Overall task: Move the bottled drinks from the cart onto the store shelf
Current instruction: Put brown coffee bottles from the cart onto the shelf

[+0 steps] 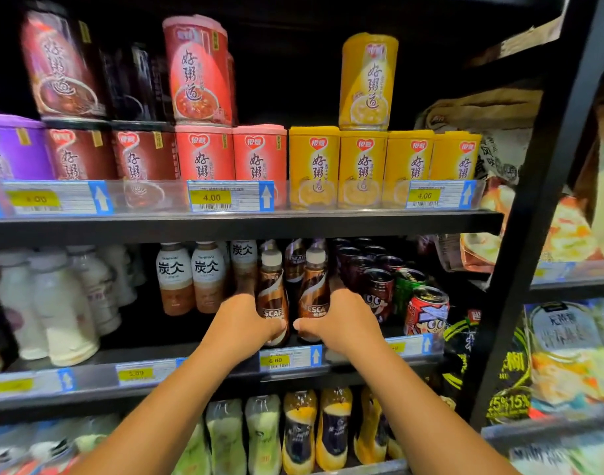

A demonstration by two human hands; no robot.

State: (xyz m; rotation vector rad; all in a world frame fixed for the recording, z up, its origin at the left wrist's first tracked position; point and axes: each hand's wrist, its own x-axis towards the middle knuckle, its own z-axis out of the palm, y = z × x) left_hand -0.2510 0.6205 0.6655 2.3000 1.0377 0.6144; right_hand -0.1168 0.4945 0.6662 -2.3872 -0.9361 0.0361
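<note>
Head cam, only one view. Two brown coffee bottles stand side by side at the front of the middle shelf [225, 368], one per hand. The left hand [240, 320] is wrapped round the left bottle [271, 296], thumb across its lower label; the right hand [341, 320] grips the right bottle [314, 289] the same way, thumb tip showing near the base. Both bottles are upright, white caps, brown-and-white swirl label with part of a brand name readable. At least two more of the same kind stand behind them, dim back there.

Left of them: two tea bottles [191, 279] in front with white upper labels and big dark characters, a third further back. Far left, three or so milky white bottles [54, 310], blurry. Right of the coffee: a cluster of cans [379, 286], mostly dark red, one green, and a red one [425, 311] nearest the front.

Top shelf: a row of porridge cans [259, 156], one purple, two dark red, two pink, four yellow, with a few stacked on top. Three yellow price tags there; two read 4.00. The tag [275, 360] under the coffee reads 6.00.

Bottom shelf: green and orange bottles [300, 430].
</note>
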